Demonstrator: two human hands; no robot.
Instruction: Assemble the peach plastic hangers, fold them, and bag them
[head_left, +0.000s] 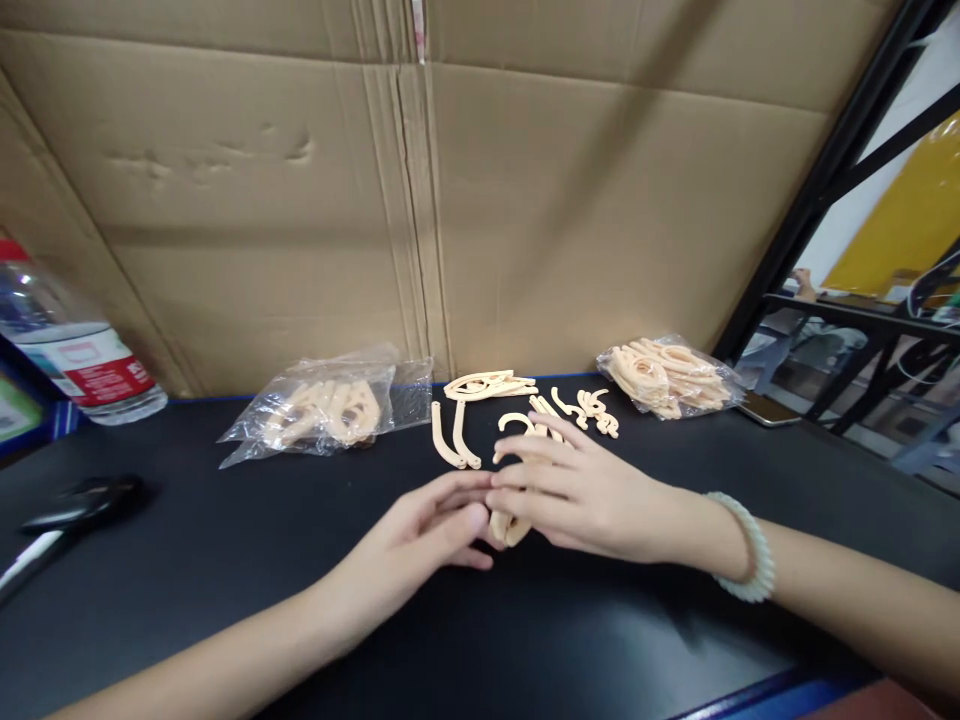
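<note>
My left hand (439, 525) curls around a beige plastic hanger piece (511, 527), low above the black table. From the other side, my right hand (592, 490) lies over the same piece, its fingers bent across the top and its thumb hidden. The fingertips of both hands meet there, and much of the piece is covered. Just beyond the hands are two loose curved arms (459, 440), a hook-shaped part (514, 420) and several small curly parts (596, 410). Behind these sits a flat stack of longer beige pieces (487, 385).
Clear bags of beige parts lie at left (322, 410) and right (667, 375). A phone (769, 408) is beside the right bag. A water bottle (97, 365) and a dark object (82, 503) are at far left. Cardboard (262, 200) walls off the table's back.
</note>
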